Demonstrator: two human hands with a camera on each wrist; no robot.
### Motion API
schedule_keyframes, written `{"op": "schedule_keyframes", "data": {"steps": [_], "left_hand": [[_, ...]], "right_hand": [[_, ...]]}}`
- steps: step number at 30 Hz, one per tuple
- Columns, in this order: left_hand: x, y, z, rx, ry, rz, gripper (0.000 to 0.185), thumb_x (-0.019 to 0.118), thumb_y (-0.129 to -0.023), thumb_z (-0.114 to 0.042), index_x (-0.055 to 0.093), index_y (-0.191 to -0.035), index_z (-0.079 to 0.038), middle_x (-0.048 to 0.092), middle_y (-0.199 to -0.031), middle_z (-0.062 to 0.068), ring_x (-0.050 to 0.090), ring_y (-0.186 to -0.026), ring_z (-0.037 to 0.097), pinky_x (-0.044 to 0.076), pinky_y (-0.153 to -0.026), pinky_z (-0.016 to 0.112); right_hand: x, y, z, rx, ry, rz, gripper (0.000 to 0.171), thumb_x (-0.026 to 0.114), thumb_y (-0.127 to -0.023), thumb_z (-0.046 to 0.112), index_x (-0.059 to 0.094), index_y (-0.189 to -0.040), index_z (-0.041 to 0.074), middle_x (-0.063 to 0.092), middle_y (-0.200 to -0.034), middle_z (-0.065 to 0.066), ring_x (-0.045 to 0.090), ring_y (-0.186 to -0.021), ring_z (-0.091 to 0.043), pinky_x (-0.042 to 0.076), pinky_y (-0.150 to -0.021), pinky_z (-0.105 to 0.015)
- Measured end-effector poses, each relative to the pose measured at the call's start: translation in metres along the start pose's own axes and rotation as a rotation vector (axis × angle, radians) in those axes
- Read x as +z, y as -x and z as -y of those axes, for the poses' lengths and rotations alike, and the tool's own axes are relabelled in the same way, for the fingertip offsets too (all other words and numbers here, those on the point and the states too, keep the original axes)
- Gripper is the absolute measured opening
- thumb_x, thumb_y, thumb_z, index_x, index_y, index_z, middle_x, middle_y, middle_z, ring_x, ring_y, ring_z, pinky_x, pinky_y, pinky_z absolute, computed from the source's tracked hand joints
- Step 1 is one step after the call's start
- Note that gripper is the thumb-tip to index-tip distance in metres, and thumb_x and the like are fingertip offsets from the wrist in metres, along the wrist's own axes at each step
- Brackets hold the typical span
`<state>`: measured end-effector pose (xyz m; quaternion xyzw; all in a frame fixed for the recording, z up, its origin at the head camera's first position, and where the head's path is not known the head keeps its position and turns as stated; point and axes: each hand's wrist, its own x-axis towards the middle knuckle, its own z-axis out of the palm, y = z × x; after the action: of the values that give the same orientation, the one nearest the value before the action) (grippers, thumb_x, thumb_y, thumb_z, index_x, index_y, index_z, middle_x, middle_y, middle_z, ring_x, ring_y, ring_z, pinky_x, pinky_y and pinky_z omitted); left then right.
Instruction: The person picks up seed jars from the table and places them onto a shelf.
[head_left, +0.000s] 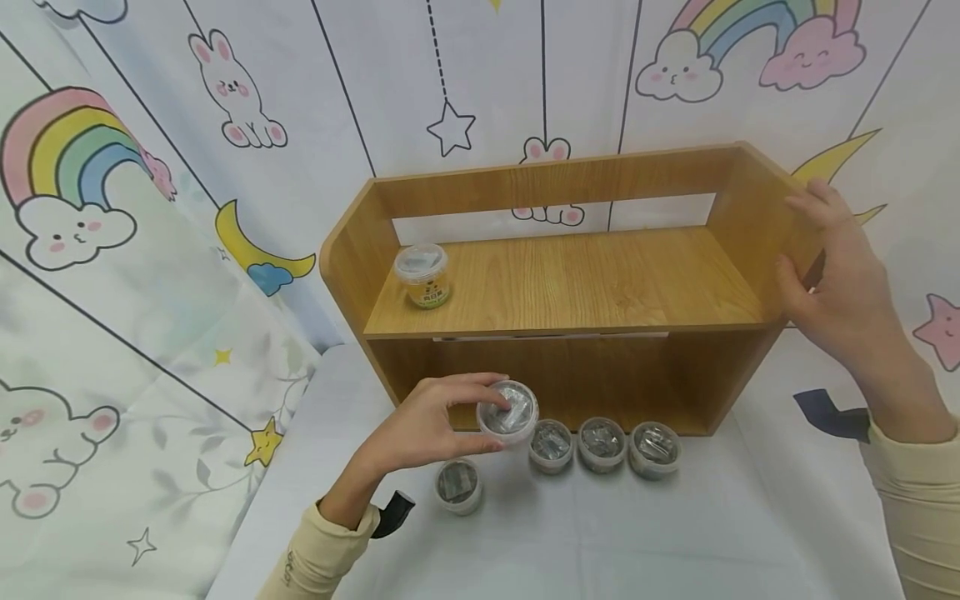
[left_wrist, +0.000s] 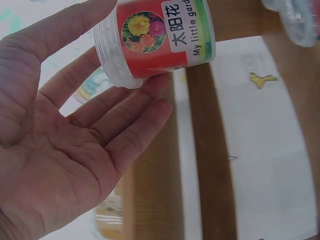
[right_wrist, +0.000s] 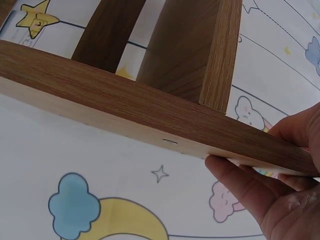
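Observation:
My left hand [head_left: 438,425] pinches a small round plastic tub [head_left: 508,414] between thumb and fingers, in front of the wooden shelf [head_left: 577,283]. A clear lid tops this tub. In the left wrist view its red label [left_wrist: 150,60] shows flowers and the words "My little gard". The right hand [head_left: 843,275] grips the shelf's right side panel [head_left: 761,242], and the right wrist view shows thumb and fingers on opposite faces of that board. Another tub [head_left: 423,275], with a yellow label, stands at the left of the shelf's upper board.
Several similar tubs [head_left: 551,446] stand in a row on the white-covered table [head_left: 660,533] before the shelf's lower opening. One more tub [head_left: 458,486] is nearer, below the left hand. A cartoon-printed curtain [head_left: 472,83] hangs behind and to the left.

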<state>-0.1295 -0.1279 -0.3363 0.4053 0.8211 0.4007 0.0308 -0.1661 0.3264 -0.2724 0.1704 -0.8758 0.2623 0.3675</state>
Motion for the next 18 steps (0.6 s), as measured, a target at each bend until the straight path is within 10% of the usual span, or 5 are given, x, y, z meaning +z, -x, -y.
{"op": "schedule_keyframes", "data": {"steps": [18], "left_hand": [[-0.032,-0.021,-0.045,0.138,-0.09,-0.012,0.041,0.087,-0.077,-0.019,0.072,-0.115,-0.015,0.055,-0.14,-0.002,0.051,-0.128,0.011,0.049,-0.096,0.031]], "right_hand": [[0.0,0.0,0.0,-0.001,-0.004,0.001,0.075,0.054,-0.082,-0.017,0.035,-0.15,0.009,0.025,-0.16,-0.001,0.044,-0.105,-0.041,0.03,-0.064,0.003]]}}
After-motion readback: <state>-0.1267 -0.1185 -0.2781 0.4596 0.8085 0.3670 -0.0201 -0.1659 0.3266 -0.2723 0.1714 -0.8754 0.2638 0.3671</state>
